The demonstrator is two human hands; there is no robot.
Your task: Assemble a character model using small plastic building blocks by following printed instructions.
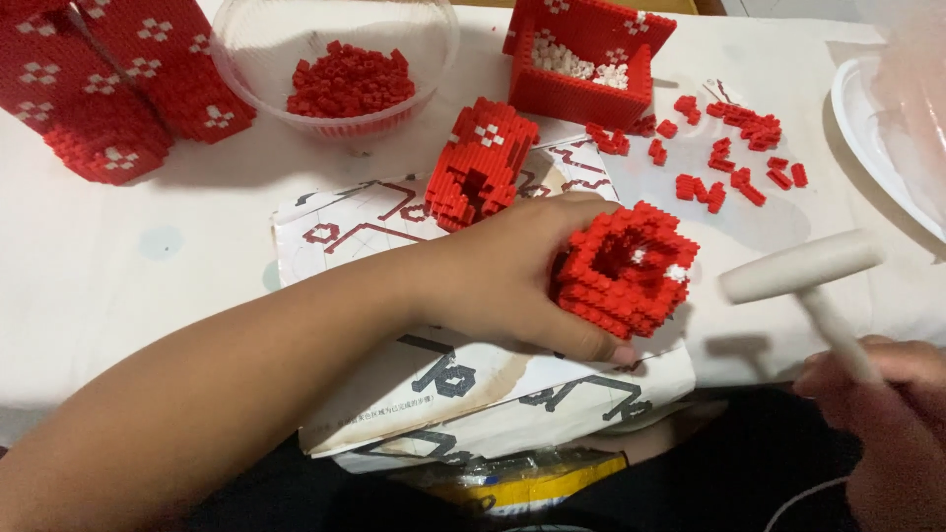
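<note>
Clearly the left hand [507, 281] grips a hollow red brick block [623, 268]; the right hand [882, 414] holds a white mallet [803, 271].

Right hand [887, 414] blurred, cut by frame edge; white plate [867, 128] cropped at right; mallet [803, 268] motion-blurred.

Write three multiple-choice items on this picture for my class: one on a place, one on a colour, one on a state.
1. Where are the loose red bricks heaped?
A. in the clear bowl
B. on the white plate
C. in a drawer

2. What colour is the small mallet?
A. blue
B. white
C. black

3. What is the left hand doing?
A. lying flat and empty
B. gripping the red block piece
C. lifting the bowl

Answers: 1 A, the heap sits inside the bowl. 2 B, its head and handle are white. 3 B, fingers wrap the piece; the right hand grips the mallet.
</note>
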